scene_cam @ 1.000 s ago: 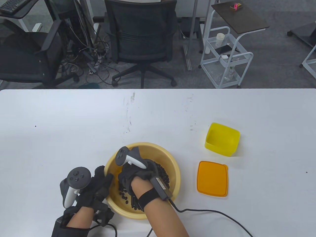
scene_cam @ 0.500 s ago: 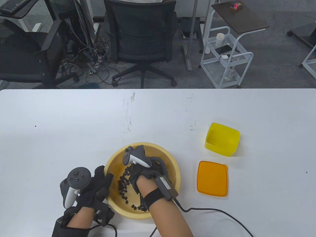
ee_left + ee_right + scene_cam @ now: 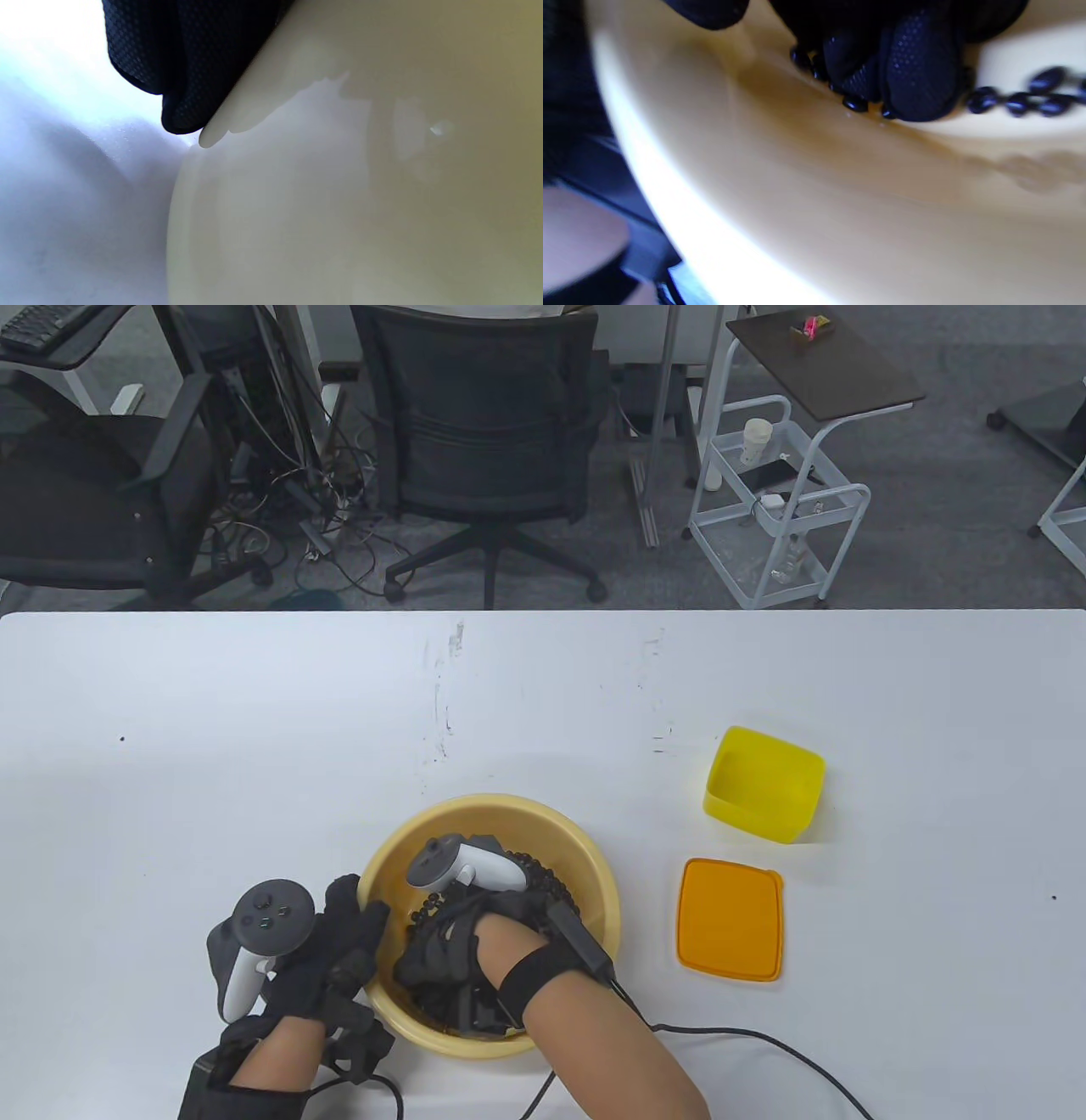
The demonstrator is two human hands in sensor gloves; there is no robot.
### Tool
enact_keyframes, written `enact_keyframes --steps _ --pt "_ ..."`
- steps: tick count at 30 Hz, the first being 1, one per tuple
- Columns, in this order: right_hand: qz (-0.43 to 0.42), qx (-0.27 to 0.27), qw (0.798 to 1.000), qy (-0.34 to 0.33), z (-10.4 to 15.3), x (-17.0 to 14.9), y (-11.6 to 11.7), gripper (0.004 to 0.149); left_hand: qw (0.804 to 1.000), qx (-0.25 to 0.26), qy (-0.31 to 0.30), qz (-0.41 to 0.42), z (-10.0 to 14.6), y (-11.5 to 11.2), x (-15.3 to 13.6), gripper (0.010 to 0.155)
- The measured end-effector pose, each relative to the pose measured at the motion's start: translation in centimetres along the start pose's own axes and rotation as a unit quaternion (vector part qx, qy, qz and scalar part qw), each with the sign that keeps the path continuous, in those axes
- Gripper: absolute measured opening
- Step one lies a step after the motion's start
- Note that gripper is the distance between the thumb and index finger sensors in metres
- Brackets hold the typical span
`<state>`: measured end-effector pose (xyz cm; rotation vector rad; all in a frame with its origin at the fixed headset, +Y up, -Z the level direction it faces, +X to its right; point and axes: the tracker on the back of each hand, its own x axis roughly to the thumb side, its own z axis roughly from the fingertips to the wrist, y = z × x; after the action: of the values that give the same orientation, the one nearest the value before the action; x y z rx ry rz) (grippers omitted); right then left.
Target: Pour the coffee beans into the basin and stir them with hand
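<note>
A beige basin (image 3: 509,806) stands near the table's front edge with dark coffee beans (image 3: 553,887) inside. My right hand (image 3: 441,952) reaches down into it at the near left side. In the right wrist view its fingertips (image 3: 916,72) press on the basin floor (image 3: 797,190) among loose beans (image 3: 1018,102). My left hand (image 3: 344,935) holds the basin's left rim, thumb over the edge. In the left wrist view its fingers (image 3: 186,63) lie against the outer wall (image 3: 339,190).
An empty yellow container (image 3: 764,785) sits to the right of the basin, with its orange lid (image 3: 730,918) lying flat in front of it. A black cable (image 3: 747,1033) trails from my right wrist across the near table. Office chairs and a cart stand beyond the far edge.
My right hand has swept round inside the basin from the middle toward the near left wall, dragging beans with it. The left hand and the basin have stayed put.
</note>
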<state>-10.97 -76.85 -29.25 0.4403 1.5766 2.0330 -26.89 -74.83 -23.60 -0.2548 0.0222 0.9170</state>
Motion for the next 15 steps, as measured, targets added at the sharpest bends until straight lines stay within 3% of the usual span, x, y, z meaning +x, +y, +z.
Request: enact_keyframes --steps 4,7,9,15 --pt "0.01 -0.07 0.997 0.008 -0.1 0.7 -1.9 0.065 1.0 -0.005 -0.005 0.003 0.0 0.0 0.0 0.058" --pt "0.04 -0.179 0.982 0.038 0.4 0.3 -3.6 0.063 1.0 -0.005 -0.004 0.001 0.0 0.0 0.0 0.057" --pt "0.062 -0.219 0.972 0.055 0.8 0.0 -4.3 0.062 1.0 -0.006 -0.005 0.002 -0.1 0.0 0.0 0.057" --pt "0.17 -0.268 0.939 0.133 2.0 -0.6 -5.4 0.063 1.0 -0.006 -0.004 0.003 0.0 0.0 0.0 0.058"
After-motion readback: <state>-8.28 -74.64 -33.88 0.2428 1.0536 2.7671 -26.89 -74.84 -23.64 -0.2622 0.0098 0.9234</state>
